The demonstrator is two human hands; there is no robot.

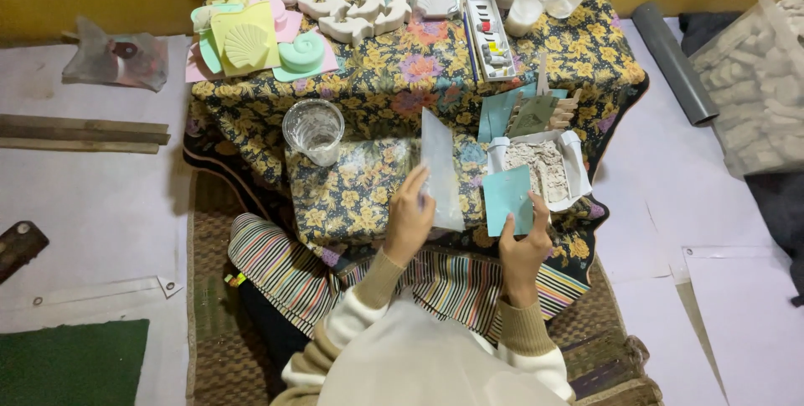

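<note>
Holding a clear plastic sleeve [440, 173] by its lower edge, the left hand [409, 220] has its fingers closed around it, and the sleeve stands upright above this hand. The right hand [525, 243] is closed on a teal card [507, 199], with the thumb on the card's front and the fingers behind it; the card stays just above this hand and near the sleeve, without touching it. Directly behind the right hand is a white tray of grey plaster pieces [543, 168] on the worktop [394, 79], which is covered with a flowered cloth. Farther behind the left hand, to its left side, stands an empty clear plastic cup [313, 129]. Well beyond both hands lie a yellow shell card [244, 40] and a paint set [491, 37].
</note>
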